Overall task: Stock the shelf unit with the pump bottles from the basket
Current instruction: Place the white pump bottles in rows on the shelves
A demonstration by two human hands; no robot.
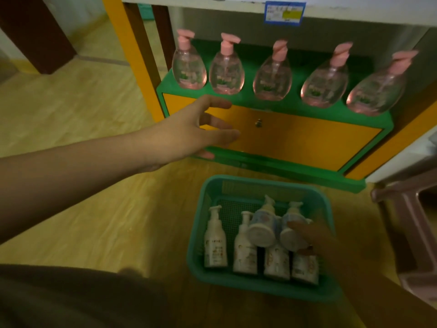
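Observation:
A green basket (203, 209) sits on the floor in front of the shelf unit (295, 138). Several white pump bottles lie in it, and two pale blue-white pump bottles rest on top of them. My right hand (314, 240) curls round the right one of these top bottles (292, 230), beside the other top bottle (261, 226). My left hand (189, 131) hovers with spread fingers in front of the unit's orange drawer, holding nothing. Several clear pink pump bottles, such as the leftmost (188, 65), stand in a row on the green shelf.
A yellow post (132, 55) frames the unit on the left and a white shelf edge with a blue label (285, 13) hangs above it. A pinkish plastic stool (413, 221) stands at the right. Wooden floor spreads to the left.

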